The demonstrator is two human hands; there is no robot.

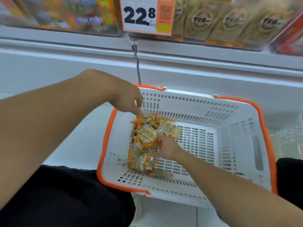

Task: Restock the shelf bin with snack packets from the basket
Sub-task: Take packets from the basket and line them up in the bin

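Tan-and-orange packets: snack packets [148, 141], clear wrappers with orange seams, heaped in the left half of the basket floor.
Right hand: right hand [165, 147] reaches in from the lower right; its fingers curl into the middle of the heap and grasp several packets.
Left hand: left hand [129, 100] reaches in from the left, above the basket's far-left corner; its fingertips [139, 113] point down and touch the top packet at the far end of the heap. Whether they pinch it cannot be told from this view.
Basket: white slotted shopping basket [229, 122] with orange rim and handles, resting on the pale floor in front of the shelving; its right half holds no packets.
Legs: black trouser legs [65, 194] flank the basket at lower left and far right.
Shelf bin: clear-fronted shelf bin [221, 22] at top right, holding upright tan packets with round printed emblems; blurred.
Neighbouring bin: bin [65, 13] at top left with orange and blue packaging, blurred.
Price tag: white and orange price tag [146, 15] reading 22.8, hanging on the shelf edge between the two bins.
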